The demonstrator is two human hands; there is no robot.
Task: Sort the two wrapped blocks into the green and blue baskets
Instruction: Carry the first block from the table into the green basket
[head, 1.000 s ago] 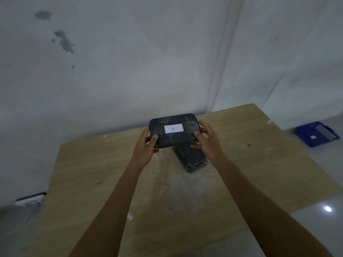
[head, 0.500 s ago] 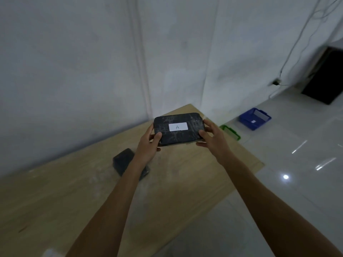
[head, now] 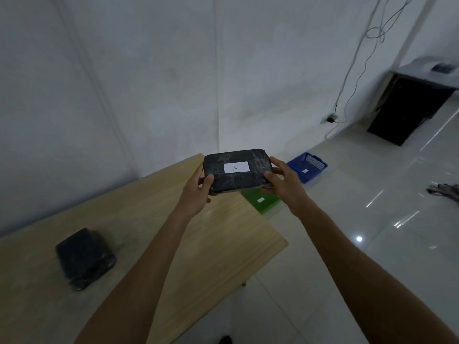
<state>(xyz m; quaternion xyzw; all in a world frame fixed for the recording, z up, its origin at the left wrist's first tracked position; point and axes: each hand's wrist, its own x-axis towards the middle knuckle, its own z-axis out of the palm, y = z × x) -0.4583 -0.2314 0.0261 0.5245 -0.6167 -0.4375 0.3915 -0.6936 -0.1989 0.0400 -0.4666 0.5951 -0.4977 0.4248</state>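
Observation:
A black wrapped block (head: 237, 170) with a white label marked "A" is held up in the air by both hands. My left hand (head: 196, 192) grips its left end and my right hand (head: 283, 183) grips its right end. A second black wrapped block (head: 84, 258) lies on the wooden table (head: 173, 244) at the left. On the floor beyond the table's far corner sits the green basket (head: 263, 202), partly hidden behind the held block and my right hand. The blue basket (head: 306, 167) stands a little farther right on the floor.
White walls meet in a corner behind the table. A black cabinet (head: 409, 108) stands at the far right, with cables (head: 352, 83) hanging down the wall to a socket. The glossy white tiled floor (head: 372, 219) stretches right of the table. A dark object (head: 444, 191) lies on the floor at the right edge.
The view has swung right, so the table and second block now sit at the left. The held block stays in both hands, and the green and blue baskets have come closer into sight.

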